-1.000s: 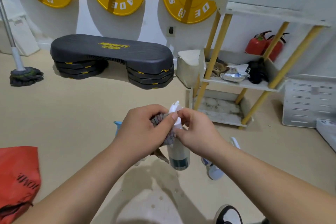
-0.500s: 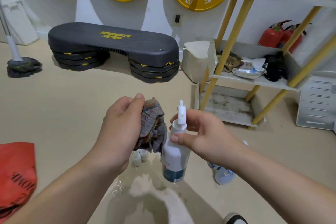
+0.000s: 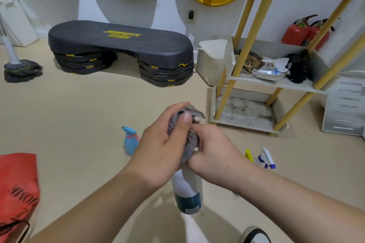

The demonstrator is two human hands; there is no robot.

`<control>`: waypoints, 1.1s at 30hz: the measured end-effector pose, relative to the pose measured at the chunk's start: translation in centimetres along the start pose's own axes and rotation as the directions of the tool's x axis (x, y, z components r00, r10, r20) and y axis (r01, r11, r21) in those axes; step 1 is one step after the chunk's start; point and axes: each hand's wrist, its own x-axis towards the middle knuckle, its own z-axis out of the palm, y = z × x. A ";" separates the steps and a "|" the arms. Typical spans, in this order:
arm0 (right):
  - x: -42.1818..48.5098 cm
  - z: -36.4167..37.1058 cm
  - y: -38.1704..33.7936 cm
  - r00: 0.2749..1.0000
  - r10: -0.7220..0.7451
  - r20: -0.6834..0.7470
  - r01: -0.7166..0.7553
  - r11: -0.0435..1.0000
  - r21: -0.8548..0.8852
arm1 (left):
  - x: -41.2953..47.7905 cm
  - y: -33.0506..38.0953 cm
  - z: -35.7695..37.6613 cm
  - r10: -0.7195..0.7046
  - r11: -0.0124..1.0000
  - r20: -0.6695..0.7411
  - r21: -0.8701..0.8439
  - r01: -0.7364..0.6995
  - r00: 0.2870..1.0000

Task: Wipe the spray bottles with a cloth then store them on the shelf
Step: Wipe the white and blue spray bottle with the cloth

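A white spray bottle with a dark teal band [image 3: 187,189] hangs upright over the floor in front of me. My right hand [image 3: 213,152] grips its neck. My left hand [image 3: 164,144] holds a grey striped cloth [image 3: 186,134] wrapped over the bottle's nozzle, which is hidden. A small blue spray bottle [image 3: 129,141] stands on the floor behind my left hand. Two more spray bottles [image 3: 263,159], white with blue and yellow parts, lie on the floor to the right. The white shelf with yellow legs [image 3: 276,85] stands at the right.
A black step platform [image 3: 120,43] sits by the far wall under yellow weight plates. A mop head [image 3: 22,70] rests at far left, a red bag [image 3: 16,189] at near left. Rags and red fire extinguishers [image 3: 302,31] are by the shelf. A white grille panel [image 3: 345,106] leans at right.
My left hand has brought the cloth from beside the bottle back over its nozzle, which is now covered. The view has tilted down slightly.
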 end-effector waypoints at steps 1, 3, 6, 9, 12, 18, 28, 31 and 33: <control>0.0 0.2 -0.2 1.000 -0.007 0.004 0.007 0.999 -0.032 | 0.0 0.2 -0.1 -0.043 0.997 -0.026 -0.061 0.041 0.999; 0.1 0.4 -0.4 0.999 -0.016 0.034 0.020 0.993 -0.119 | 0.0 0.2 -0.3 -0.168 0.979 -0.086 -0.132 0.156 0.982; 0.0 0.5 -0.6 0.995 0.002 0.099 0.020 0.975 -0.223 | 0.5 -0.1 -1.3 -0.301 0.941 -0.064 -0.180 0.286 0.951; -0.1 0.1 -0.8 0.990 0.025 0.135 -0.003 0.987 -0.162 | 1.5 -0.5 -2.8 -0.338 0.930 -0.089 -0.187 0.318 0.937; 0.0 -0.9 -0.9 0.989 0.040 0.141 -0.036 0.999 -0.032 | 2.4 -0.8 -4.1 -0.423 0.852 -0.118 -0.389 0.350 0.898; 0.0 -0.9 -0.9 0.980 0.027 0.195 -0.035 0.999 0.037 | 1.2 1.1 -4.3 0.084 0.993 -0.184 -0.063 -0.097 0.979; -0.3 -1.1 -0.7 0.975 -0.060 0.212 0.067 0.997 -0.023 | 1.1 -0.4 -3.0 0.197 0.976 0.153 0.058 -0.208 0.968; -0.3 -1.2 -0.8 0.966 -0.019 0.258 0.034 0.998 -0.053 | 1.7 -0.2 -3.2 0.087 0.993 0.150 0.065 -0.098 0.985; -0.4 -1.3 -0.7 0.954 -0.014 0.300 0.035 0.997 -0.063 | 1.9 0.2 -3.5 -0.007 0.999 0.164 0.034 0.002 0.987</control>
